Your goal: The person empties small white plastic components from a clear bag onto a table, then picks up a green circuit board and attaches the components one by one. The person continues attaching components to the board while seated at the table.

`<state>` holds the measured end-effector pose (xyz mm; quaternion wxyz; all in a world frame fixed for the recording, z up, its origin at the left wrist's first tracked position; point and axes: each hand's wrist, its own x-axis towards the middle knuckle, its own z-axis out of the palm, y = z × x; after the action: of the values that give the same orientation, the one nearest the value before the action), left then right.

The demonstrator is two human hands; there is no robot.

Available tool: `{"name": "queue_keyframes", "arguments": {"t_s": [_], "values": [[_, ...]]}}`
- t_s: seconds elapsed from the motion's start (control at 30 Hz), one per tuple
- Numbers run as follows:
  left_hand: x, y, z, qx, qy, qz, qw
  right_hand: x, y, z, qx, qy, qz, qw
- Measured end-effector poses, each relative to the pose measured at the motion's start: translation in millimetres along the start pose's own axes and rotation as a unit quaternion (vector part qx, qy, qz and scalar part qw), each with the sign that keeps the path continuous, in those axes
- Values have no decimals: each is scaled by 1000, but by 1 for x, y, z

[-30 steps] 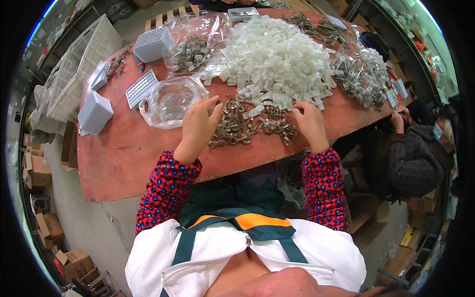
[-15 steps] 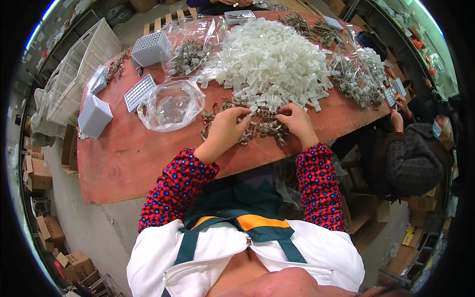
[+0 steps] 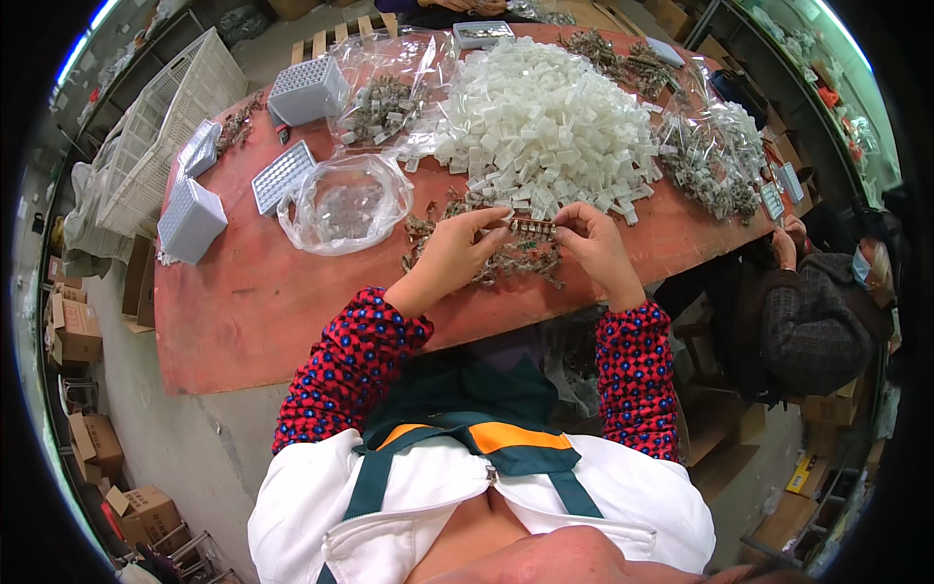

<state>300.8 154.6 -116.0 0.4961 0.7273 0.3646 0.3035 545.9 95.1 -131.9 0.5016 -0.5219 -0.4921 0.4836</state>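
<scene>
Just in front of the pile of translucent white plastic pieces [image 3: 550, 117], both my hands meet over the near part of the table. My left hand [image 3: 455, 251] is closed in a pinch; a small whitish piece seems to show at its fingertips, too small to make out. My right hand [image 3: 595, 251] pinches one end of a short brass-coloured metal strip [image 3: 531, 228] with regular dark gaps. The strip lies level between the two hands, its left end close to my left fingers. Beneath them is a loose heap of similar brownish metal strips [image 3: 506, 263].
Left of my hands lie an open clear plastic bag [image 3: 345, 206] and light-grey grid trays [image 3: 283, 178]. Bags of metal strips [image 3: 384, 107] stand farther back. At the right edge a co-worker [image 3: 817, 316] handles a small tray; another person's hands show at the far edge of the red table [image 3: 253, 311].
The brass-coloured strip now shows between my hands, held by the right one. My right hand has turned slightly and sits a little farther right. The whole view has shifted slightly.
</scene>
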Motion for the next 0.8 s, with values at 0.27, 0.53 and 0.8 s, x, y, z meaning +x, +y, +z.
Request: {"name": "queue_keyframes", "arguments": {"t_s": [0.27,0.53,0.8], "values": [[-1,15,-7,-79,-28,-3,996,-9,-13,10,55,-36,12,998],[-2,13,-13,1,14,59,998,-11,-18,18,24,-50,3,998],[-6,6,0,22,106,42,993,-28,-24,48,-56,68,12,996]]}}
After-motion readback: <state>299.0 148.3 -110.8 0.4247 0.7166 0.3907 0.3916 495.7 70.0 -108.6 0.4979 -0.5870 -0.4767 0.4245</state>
